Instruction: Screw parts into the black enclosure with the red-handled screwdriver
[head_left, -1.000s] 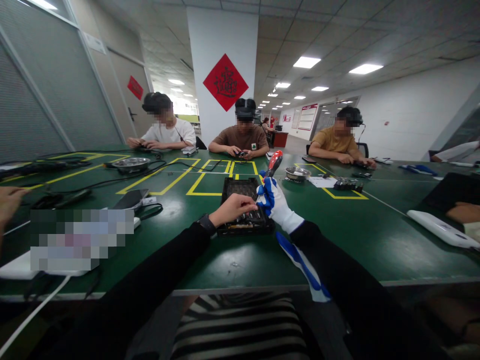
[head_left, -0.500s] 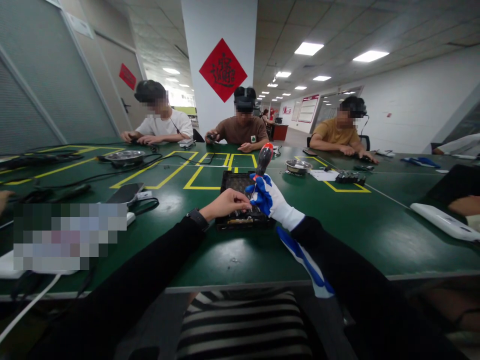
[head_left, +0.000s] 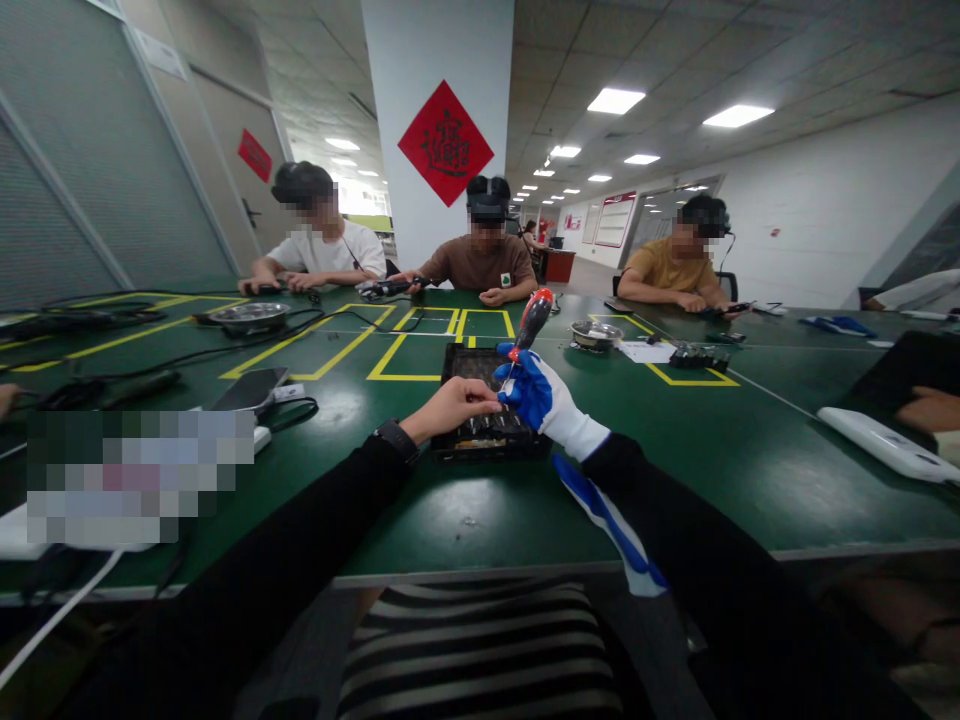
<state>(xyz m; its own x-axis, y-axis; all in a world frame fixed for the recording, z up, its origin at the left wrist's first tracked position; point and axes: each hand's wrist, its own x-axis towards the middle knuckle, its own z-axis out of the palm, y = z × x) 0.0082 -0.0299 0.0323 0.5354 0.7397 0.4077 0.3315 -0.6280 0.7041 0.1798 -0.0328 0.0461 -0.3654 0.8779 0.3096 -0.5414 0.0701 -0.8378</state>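
My right hand [head_left: 541, 392], in a white and blue work glove, is closed around a screwdriver [head_left: 534, 318]. The red and black handle points up and leans slightly right, with the thin shaft running down toward my other hand. Bare and pinched, my left hand [head_left: 459, 404] has its fingertips close to the shaft's lower end; whatever lies between them is too small to make out. Beneath both hands a black open case [head_left: 491, 446] rests on the green table, small metal pieces showing inside. My hands cover much of its middle.
A spare blue and white glove [head_left: 611, 520] lies at the table's front edge. Metal bowls [head_left: 250, 316] [head_left: 596, 334] stand farther back. On the left are a phone [head_left: 251, 388] and cables; a white device [head_left: 885, 442] sits right. Three people work across the table.
My hands have barely shifted, still together over the case with the screwdriver upright. Across the table, the middle person's hand has moved left with a dark object.
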